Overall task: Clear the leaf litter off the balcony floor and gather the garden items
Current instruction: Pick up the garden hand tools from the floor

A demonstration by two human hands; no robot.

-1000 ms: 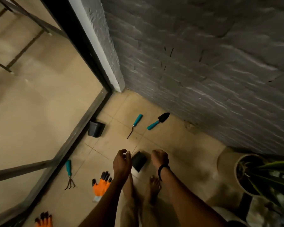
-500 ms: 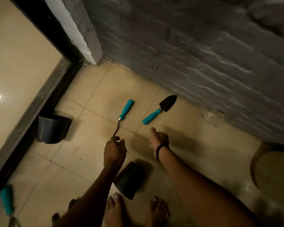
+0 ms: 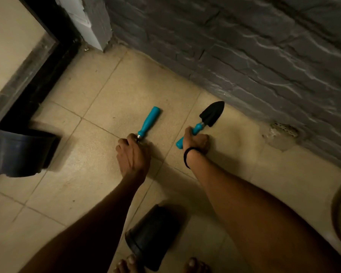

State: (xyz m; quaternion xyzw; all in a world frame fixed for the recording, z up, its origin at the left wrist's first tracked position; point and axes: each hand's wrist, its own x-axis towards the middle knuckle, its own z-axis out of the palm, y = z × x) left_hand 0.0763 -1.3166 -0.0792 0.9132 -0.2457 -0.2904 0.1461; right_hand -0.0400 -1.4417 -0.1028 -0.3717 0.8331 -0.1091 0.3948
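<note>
Head, right hand (image 3: 195, 139) grips trowel (image 3: 213, 113), wall (image 3: 264, 56) just beyond

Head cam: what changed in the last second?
Both hands, empty before, went forward and down. The left hand now grips the teal-handled tool at its metal neck; the right hand grips the trowel by its handle. Both tools lie where they lay, not visibly lifted. The black pot by the frame and the tipped pot stay put.
</note>
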